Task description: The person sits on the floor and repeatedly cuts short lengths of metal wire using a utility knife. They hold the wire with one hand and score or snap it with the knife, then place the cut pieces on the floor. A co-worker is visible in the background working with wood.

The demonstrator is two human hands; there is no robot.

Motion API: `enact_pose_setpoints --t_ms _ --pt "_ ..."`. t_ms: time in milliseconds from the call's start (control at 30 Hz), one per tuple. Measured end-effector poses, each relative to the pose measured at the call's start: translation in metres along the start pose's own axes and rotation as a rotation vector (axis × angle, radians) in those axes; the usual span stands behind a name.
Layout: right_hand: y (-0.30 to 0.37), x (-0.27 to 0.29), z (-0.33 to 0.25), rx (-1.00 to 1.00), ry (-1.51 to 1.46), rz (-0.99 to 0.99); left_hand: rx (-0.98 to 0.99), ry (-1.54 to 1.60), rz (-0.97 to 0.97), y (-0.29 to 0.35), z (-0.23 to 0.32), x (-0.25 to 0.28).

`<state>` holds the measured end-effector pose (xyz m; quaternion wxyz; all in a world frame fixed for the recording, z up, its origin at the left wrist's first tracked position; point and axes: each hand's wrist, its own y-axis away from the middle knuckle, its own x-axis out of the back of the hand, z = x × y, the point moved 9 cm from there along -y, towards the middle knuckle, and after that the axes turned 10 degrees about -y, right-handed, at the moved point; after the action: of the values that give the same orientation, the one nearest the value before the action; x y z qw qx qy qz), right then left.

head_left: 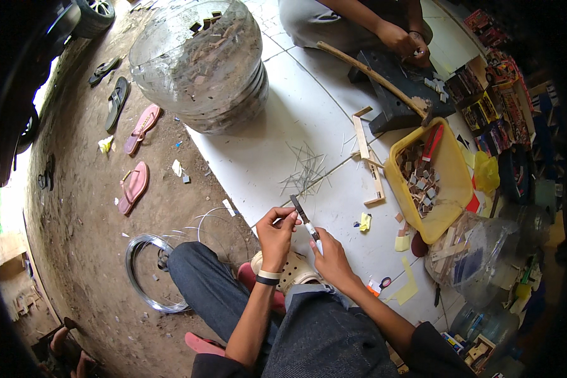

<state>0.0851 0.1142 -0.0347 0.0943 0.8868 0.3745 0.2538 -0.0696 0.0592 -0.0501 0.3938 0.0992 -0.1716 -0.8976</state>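
My left hand (276, 234) pinches something thin at its fingertips, too small to name, right beside the dark blade of a small cutter knife (305, 220). My right hand (329, 257) grips the knife's white handle, blade pointing up and away. Both hands hover above my knees in dark jeans, over a cream clog (293, 269). A scatter of thin metal wire pieces (305, 169) lies on the white tiled floor (283, 120) just beyond my hands.
A yellow tray (450, 208) of small wood bits and a red tool sits right. Another person's hands (403, 41) work on a dark block (390, 88) with a wooden stick. A big clear jar (198, 63), wire coil (146, 277), pink sandals (133, 186) on dirt left.
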Motion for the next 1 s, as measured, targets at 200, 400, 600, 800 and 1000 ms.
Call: enact_pose_setpoints --t_ms 200,400,600,800,1000 --pt "0.000 0.001 -0.005 0.039 0.011 0.000 0.012 0.035 -0.050 -0.002 0.000 0.001" --pt "0.000 0.002 -0.003 0.039 0.024 0.001 0.031 0.046 -0.068 -0.003 -0.002 0.002" --pt "-0.008 0.004 0.003 -0.019 0.063 0.008 -0.043 -0.202 -0.043 0.005 0.006 0.007" --pt "-0.016 -0.003 0.020 -0.183 0.089 -0.052 -0.044 -0.369 0.034 0.017 0.001 0.016" --pt "-0.025 -0.005 0.021 -0.091 0.177 -0.016 -0.043 -0.414 0.069 0.013 -0.008 0.022"
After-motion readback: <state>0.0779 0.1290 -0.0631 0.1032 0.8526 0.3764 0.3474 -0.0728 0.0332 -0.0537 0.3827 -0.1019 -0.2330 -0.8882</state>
